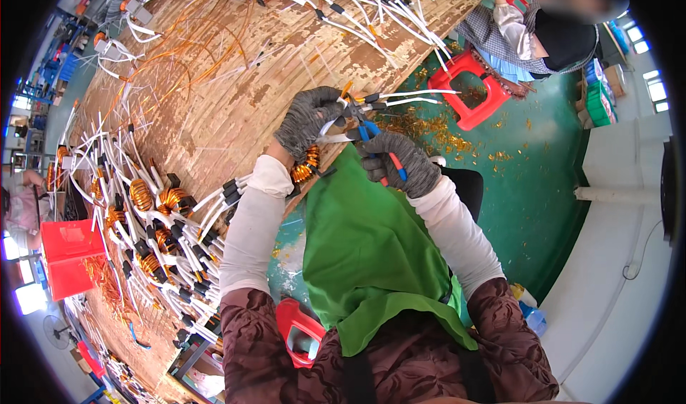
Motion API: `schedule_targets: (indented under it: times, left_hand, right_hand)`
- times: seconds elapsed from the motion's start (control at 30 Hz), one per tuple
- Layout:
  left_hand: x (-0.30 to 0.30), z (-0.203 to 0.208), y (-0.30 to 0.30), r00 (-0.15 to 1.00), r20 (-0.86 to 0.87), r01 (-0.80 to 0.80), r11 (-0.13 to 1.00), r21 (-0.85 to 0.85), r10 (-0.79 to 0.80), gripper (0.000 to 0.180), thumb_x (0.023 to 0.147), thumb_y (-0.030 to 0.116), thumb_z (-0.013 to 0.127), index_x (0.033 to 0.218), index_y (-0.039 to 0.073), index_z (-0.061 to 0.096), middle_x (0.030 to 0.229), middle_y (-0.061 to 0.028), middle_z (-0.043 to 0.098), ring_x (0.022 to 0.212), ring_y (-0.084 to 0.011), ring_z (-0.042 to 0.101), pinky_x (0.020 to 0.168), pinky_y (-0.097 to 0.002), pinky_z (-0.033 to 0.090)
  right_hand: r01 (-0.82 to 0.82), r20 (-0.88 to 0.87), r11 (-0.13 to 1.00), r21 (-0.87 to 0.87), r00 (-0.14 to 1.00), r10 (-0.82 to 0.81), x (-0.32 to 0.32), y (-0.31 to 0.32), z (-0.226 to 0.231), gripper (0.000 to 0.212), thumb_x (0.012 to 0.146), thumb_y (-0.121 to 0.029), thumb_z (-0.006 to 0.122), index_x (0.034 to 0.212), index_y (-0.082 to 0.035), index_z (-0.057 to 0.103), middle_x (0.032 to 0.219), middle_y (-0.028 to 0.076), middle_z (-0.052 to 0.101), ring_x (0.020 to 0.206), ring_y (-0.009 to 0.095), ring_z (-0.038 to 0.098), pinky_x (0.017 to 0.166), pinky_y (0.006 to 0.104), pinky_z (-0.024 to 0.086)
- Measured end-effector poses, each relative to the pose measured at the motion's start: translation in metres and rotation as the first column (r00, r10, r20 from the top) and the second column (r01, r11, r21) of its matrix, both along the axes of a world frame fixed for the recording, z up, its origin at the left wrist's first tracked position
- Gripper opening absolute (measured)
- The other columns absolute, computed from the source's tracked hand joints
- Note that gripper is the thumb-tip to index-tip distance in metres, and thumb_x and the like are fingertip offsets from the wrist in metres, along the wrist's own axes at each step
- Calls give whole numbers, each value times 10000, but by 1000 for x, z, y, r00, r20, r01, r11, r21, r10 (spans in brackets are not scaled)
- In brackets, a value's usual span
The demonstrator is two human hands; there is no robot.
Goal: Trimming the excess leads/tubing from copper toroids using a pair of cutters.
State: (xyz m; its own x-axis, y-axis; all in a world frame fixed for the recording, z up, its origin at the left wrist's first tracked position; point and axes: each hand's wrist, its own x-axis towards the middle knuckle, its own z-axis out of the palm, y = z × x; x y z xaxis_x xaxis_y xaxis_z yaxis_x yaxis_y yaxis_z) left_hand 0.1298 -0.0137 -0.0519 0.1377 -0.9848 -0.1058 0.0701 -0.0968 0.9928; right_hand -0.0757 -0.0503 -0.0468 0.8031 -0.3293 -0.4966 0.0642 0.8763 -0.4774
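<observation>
The left hand [307, 124], in a dark glove, is closed around the wires of a copper coil [306, 165], which sits just below that hand at the edge of the table [214, 118]. The right hand [404, 162], gloved too, is wrapped around the handles of the pliers [369, 128], whose head points up and left among the wires, close to the left fingers. Whether its tips are gripping anything I cannot tell.

That closeness looks like the main hazard: a squeeze while the left fingers are so near could pinch or nick the glove. The white wires [421, 92] sticking out to the right of the hands lie close together, so the pliers might catch the wrong one or scrape its covering. A hard pull could bend the wires where they leave the coil or tug it from the left hand; being over the table's edge, it could drop toward the floor. The heap of coils [153, 225] to the left of the left hand has tangled wires, and a sleeve brushing past could snag one and drag others along.
</observation>
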Motion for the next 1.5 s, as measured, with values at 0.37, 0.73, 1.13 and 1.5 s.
schedule_targets:
  times: [0.37,0.73,1.13,1.5]
  left_hand:
    - [-17,12,-5,806,588,13,995,99,-69,445,655,397,756,829,10,620,699,-115,598,627,-185,564,611,-329,455]
    - [-17,11,-9,668,721,145,983,115,-183,487,625,480,748,806,38,653,615,-126,587,568,-231,566,584,-337,450]
    - [-26,25,-15,624,751,126,976,175,-216,591,674,570,661,750,-15,623,599,-150,579,574,-253,584,582,-332,462]
    - [-1,28,7,934,276,179,965,190,-228,396,800,161,631,1129,-40,544,947,-86,629,841,-158,574,788,-282,448]
  right_hand:
    - [-82,-195,888,-452,981,-9,-13,-4,9,340,747,-114,594,1058,24,573,623,-18,481,509,50,422,440,197,325]
    - [25,-183,899,-437,976,-116,-21,16,-4,415,716,-111,612,1107,20,564,620,-2,506,479,59,422,438,195,347]
    - [474,-27,660,-583,800,-599,-93,-12,-8,300,758,-122,589,1049,-53,575,698,-12,516,586,95,493,521,229,404]
    - [-354,-384,149,-923,849,-363,-65,-7,14,603,646,-140,659,1208,-31,468,943,154,582,843,242,578,761,334,457]
